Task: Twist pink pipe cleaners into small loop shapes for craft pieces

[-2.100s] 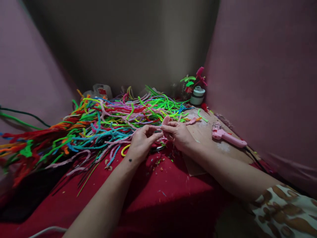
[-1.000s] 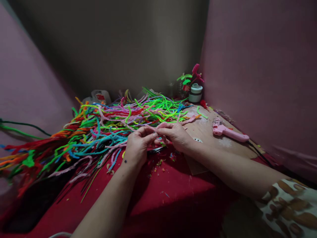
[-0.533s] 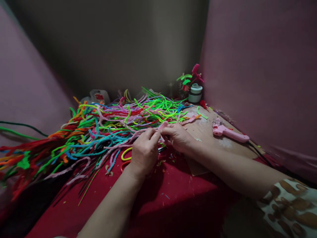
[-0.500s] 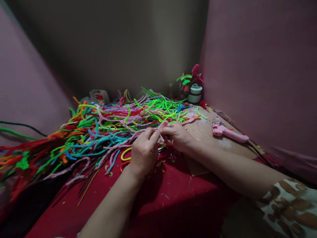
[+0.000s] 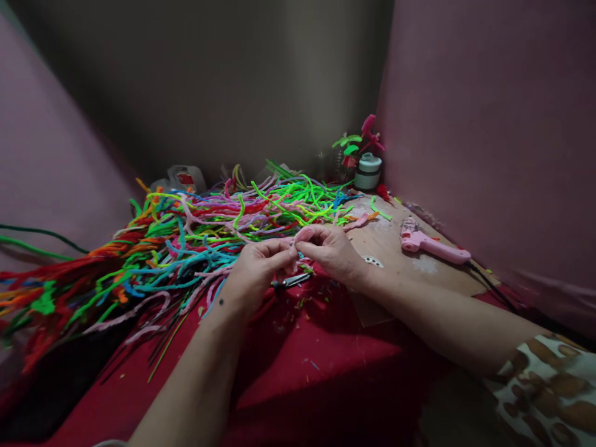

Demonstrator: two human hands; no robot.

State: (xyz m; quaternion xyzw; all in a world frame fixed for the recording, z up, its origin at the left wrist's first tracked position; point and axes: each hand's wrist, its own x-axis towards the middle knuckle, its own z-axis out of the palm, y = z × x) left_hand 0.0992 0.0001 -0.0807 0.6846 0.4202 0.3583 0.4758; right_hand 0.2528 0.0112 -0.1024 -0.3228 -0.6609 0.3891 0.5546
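Between my two hands is a pink pipe cleaner (image 5: 305,234), bent into a small petal-like loop. My right hand (image 5: 333,251) pinches it from the right, thumb against fingers. From the other side my left hand (image 5: 258,267) meets it with thumb and fingertips closed, its end mostly covered by them. The fingertips of both hands nearly touch. Just below them lie scissors (image 5: 297,280) on the red cloth, their handles hidden behind my left hand. A big heap of colourful pipe cleaners (image 5: 209,230) spreads behind and to the left of my hands.
A pink glue gun (image 5: 433,246) with a black cord rests on a tan board (image 5: 395,217) at the right. Behind it stand a pale jar (image 5: 369,171) and pink and green pipe-cleaner flowers (image 5: 369,130). Small clippings (image 5: 305,303) dot the red cloth (image 5: 321,360).
My left hand has turned, its thumb side now showing, and shifted left. The scissors' blades and a white disc with holes beside my right wrist have come into view.
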